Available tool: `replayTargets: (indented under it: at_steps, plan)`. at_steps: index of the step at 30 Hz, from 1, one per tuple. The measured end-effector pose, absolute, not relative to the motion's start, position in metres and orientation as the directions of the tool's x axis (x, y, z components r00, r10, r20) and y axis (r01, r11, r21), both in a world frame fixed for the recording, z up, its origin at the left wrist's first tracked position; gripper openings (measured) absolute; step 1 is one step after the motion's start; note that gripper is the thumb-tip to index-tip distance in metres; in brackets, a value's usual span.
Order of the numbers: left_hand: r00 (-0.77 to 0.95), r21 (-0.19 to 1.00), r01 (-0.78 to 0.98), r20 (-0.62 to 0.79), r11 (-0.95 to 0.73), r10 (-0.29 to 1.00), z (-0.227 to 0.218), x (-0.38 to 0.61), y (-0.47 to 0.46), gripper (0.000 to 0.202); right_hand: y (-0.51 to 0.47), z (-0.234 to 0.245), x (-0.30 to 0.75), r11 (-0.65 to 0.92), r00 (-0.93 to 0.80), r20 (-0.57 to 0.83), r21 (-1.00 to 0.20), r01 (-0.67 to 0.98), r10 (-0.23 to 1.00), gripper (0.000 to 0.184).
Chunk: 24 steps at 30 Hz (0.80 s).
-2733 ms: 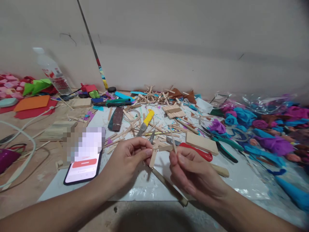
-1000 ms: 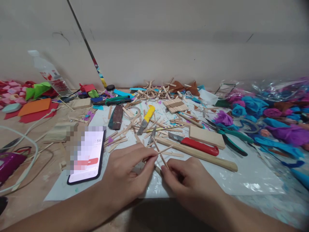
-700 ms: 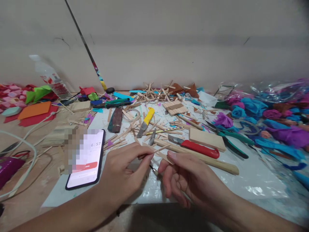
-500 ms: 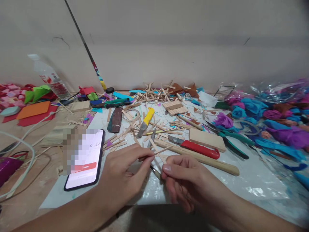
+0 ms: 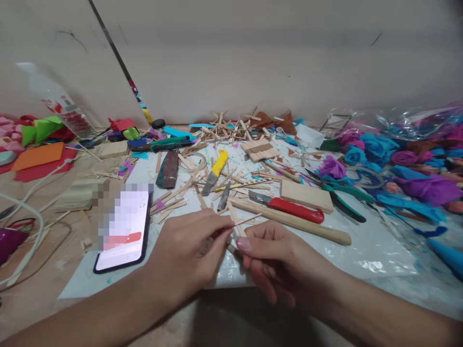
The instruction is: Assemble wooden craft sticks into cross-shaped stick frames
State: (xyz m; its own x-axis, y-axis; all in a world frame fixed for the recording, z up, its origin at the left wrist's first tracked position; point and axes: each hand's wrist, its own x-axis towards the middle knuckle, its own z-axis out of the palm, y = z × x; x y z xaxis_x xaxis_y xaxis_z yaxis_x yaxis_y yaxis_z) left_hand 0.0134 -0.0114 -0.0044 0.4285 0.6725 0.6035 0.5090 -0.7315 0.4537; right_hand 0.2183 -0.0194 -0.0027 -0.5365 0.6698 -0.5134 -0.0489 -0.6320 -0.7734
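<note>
Over the white sheet (image 5: 379, 262) on the surface, we have two wooden pieces crossing between our hands. Left hand (image 5: 195, 248): thumb and index fingers clamped on the thin stick (image 5: 250, 219), tip poking out to the right. Right hand (image 5: 277, 253): thumb and index look pinched on the near end of the flat stick (image 5: 240, 229), other fingers loosely curled. Can't tell if the pieces touch at the crossing. Tool handle (image 5: 235, 249) lies below, mostly hidden. Red-handled knife (image 5: 298, 211) and wooden rod (image 5: 314, 227) sit just beyond the right hand, yellow-handled knife (image 5: 219, 166) farther back; none in our grip.

Our read: we're at fitting or lining up one piece against the other. Next move calls for a steady left pinch and small angle tweaks from the right.
</note>
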Motion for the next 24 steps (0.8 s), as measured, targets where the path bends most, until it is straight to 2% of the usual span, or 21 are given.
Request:
replayTargets:
  at_steps: [2,5,8,15,18,20,24]
  plan:
    - [0.448,0.438,0.511,0.599,-0.740,0.663,-0.004,0.015,-0.010,0.013,-0.020,-0.004,0.218,-0.620,-0.522,-0.519,-0.785,-0.023,0.677,0.040]
    - [0.464,0.388,0.521,0.619,-0.760,0.634,-0.006,0.017,-0.010,0.014,-0.027,-0.003,0.214,-0.497,-0.397,-0.489,-0.863,0.091,0.776,0.042]
    - [0.405,0.485,0.532,0.574,-0.694,0.712,-0.006,0.017,-0.012,0.012,-0.034,0.000,0.211,-0.383,-0.316,-0.434,-0.899,0.213,0.843,0.050]
    - [0.359,0.609,0.518,0.482,-0.600,0.799,0.000,0.016,-0.011,0.009,-0.031,0.004,0.210,-0.361,-0.267,-0.409,-0.909,0.209,0.873,0.051]
    - [0.335,0.662,0.512,0.433,-0.547,0.837,0.001,0.017,-0.011,0.009,-0.032,0.004,0.210,-0.275,-0.245,-0.349,-0.917,0.290,0.905,0.051]
    - [0.317,0.675,0.515,0.423,-0.528,0.849,0.001,0.018,-0.013,0.010,-0.033,0.004,0.210,-0.228,-0.234,-0.316,-0.914,0.336,0.919,0.052]
    - [0.313,0.664,0.505,0.455,-0.552,0.834,0.002,0.019,-0.015,0.009,-0.034,0.003,0.211,-0.260,-0.215,-0.328,-0.920,0.292,0.920,0.052]
